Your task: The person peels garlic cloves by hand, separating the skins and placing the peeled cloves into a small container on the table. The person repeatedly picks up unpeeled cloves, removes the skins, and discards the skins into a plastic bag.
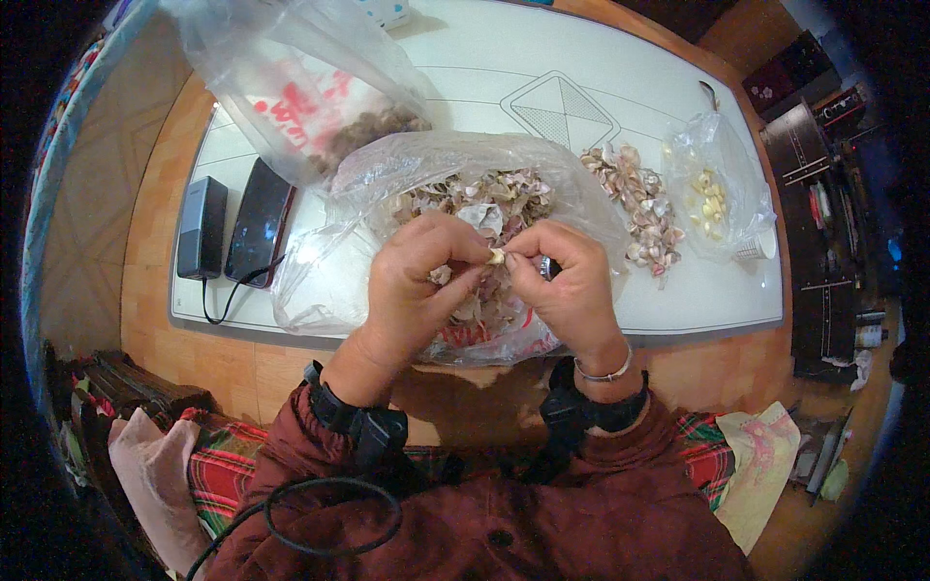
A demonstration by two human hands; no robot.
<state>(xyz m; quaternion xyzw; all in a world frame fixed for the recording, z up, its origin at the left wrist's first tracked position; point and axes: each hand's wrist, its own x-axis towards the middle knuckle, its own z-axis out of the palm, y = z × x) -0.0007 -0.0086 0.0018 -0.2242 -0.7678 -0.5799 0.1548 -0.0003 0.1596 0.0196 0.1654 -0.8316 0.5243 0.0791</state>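
Note:
Between the fingertips of my left hand (pixel 429 272) and my right hand (pixel 563 279) is a pale garlic clove (pixel 497 256), touched by both. A small dark object with a metal edge (pixel 548 267), perhaps a knife handle, shows within my right hand. Beneath both hands lies a clear plastic bag (pixel 450 149) holding many papery garlic skins (pixel 519 189). To the right, unpeeled garlic cloves (pixel 639 207) form a long pile on the white table. Farther right, peeled garlic cloves (pixel 710 200) rest in or on another clear plastic bag (pixel 741 163).
A plastic bag with red writing (pixel 290 109) and brownish contents stands at the back left. At the left lie a phone (pixel 260 221) and a grey box-shaped device (pixel 202 229) with a cable. A paper cup (pixel 757 247) lies at the table's right; a spoon-like utensil (pixel 708 96) lies behind.

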